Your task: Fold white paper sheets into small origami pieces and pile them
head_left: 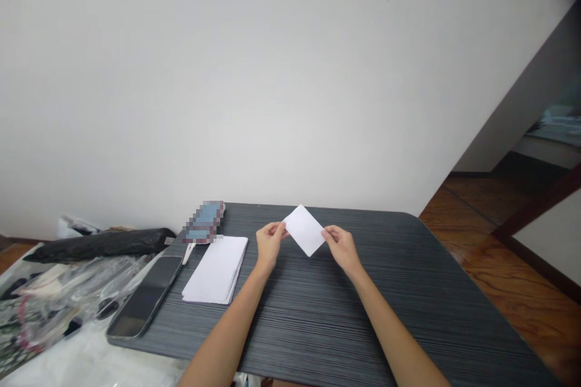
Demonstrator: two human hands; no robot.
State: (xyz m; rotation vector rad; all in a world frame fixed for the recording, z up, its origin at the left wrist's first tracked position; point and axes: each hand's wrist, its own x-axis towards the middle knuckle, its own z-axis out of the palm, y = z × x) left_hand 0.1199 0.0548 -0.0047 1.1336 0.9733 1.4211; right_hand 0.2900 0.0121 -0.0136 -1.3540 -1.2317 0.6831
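A white piece of paper [304, 231], square-looking and turned corner-up like a diamond, is held above the table between my two hands. My left hand [269, 242] pinches its left corner between thumb and fingers. At the opposite corner, my right hand [342, 247] has the same kind of pinch. To the left of my left hand lies a stack of white paper sheets [215, 270], its edges slightly uneven. Whether the held paper is folded, I cannot tell.
The dark wood-grain table [318, 326] stands against a white wall [290, 72]. A black phone [146, 297] lies along its left edge; a blurred-out phone-like object [204, 222] is behind the stack. Plastic bags [91, 284] and a black wrapped bundle [104, 243] are piled beyond the left side.
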